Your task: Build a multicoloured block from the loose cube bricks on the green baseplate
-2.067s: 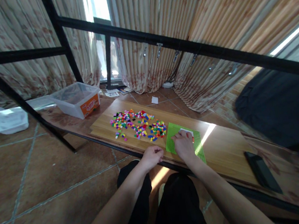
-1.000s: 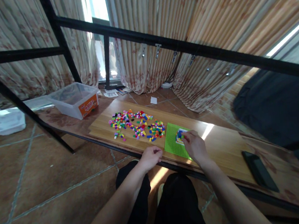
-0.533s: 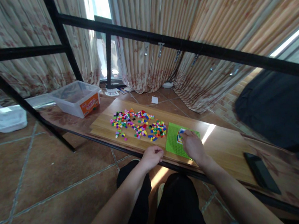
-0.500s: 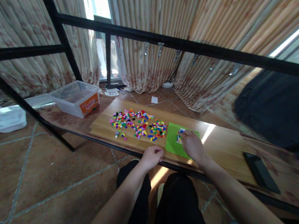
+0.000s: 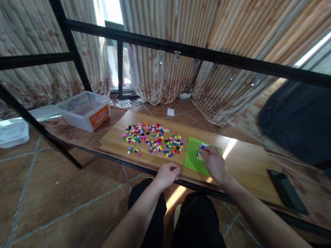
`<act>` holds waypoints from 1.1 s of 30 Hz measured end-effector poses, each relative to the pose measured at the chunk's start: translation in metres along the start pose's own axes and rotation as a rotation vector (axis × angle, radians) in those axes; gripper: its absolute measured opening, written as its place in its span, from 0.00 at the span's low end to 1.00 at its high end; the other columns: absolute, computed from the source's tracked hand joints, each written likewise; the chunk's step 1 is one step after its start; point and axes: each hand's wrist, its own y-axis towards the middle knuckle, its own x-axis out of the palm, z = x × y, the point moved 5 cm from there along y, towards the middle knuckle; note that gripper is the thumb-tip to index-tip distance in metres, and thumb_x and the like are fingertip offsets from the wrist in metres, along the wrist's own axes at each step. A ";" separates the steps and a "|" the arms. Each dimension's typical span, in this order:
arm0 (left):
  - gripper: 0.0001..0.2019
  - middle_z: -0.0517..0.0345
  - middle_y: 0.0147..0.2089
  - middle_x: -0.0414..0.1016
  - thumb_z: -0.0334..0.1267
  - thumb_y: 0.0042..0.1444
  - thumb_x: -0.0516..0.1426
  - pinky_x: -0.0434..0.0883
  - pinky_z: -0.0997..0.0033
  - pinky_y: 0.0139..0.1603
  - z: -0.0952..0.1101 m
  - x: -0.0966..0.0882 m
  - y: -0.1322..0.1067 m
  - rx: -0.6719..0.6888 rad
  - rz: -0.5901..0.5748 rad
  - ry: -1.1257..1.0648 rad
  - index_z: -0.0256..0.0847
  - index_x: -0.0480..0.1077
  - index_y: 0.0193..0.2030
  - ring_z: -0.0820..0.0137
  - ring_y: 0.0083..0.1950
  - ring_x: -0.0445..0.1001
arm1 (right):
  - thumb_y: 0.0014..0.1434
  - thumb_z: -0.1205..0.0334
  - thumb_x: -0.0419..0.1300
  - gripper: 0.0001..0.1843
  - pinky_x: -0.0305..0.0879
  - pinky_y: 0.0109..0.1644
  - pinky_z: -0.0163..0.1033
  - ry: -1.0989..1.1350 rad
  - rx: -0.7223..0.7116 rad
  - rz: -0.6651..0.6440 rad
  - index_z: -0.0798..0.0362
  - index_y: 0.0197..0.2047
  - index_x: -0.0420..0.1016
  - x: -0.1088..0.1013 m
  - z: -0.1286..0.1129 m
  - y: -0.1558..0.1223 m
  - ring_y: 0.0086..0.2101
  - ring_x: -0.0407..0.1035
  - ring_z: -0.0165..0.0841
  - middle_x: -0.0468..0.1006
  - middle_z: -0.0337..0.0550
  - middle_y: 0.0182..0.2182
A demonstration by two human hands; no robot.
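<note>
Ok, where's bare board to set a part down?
Biggest patch: the wooden board right of the green baseplate, up to the dark slab; the right forearm crosses its near side. Smaller: the board's left end, between loose bricks and clear bin. Crowded: mid-board, bricks close to the baseplate, left hand at the near edge.

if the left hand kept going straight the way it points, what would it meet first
Most likely the near left edge of the green plate. The left hand's height above the board is unclear, so it might pass over.
</note>
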 end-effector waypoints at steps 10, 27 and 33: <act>0.04 0.64 0.21 0.69 0.30 0.54 0.55 0.65 0.78 0.27 0.002 0.000 -0.001 -0.027 0.000 0.014 0.35 0.69 0.29 0.78 0.21 0.68 | 0.64 0.59 0.51 0.16 0.61 0.57 0.47 0.346 0.116 0.138 0.53 0.43 0.80 0.004 0.014 0.001 0.49 0.68 0.39 0.79 0.50 0.47; 0.04 0.64 0.22 0.69 0.31 0.54 0.56 0.66 0.78 0.27 -0.003 -0.001 0.003 -0.015 0.008 0.043 0.35 0.71 0.32 0.78 0.21 0.69 | 0.65 0.60 0.50 0.16 0.65 0.58 0.51 0.377 0.137 0.250 0.51 0.42 0.80 0.020 0.014 -0.014 0.49 0.71 0.39 0.80 0.49 0.45; 0.04 0.63 0.22 0.70 0.32 0.54 0.56 0.65 0.79 0.26 -0.003 0.000 0.003 -0.018 0.007 0.030 0.35 0.71 0.31 0.79 0.21 0.68 | 0.66 0.64 0.48 0.17 0.64 0.59 0.52 0.318 0.116 0.269 0.52 0.49 0.77 0.030 0.013 -0.021 0.54 0.67 0.40 0.77 0.50 0.50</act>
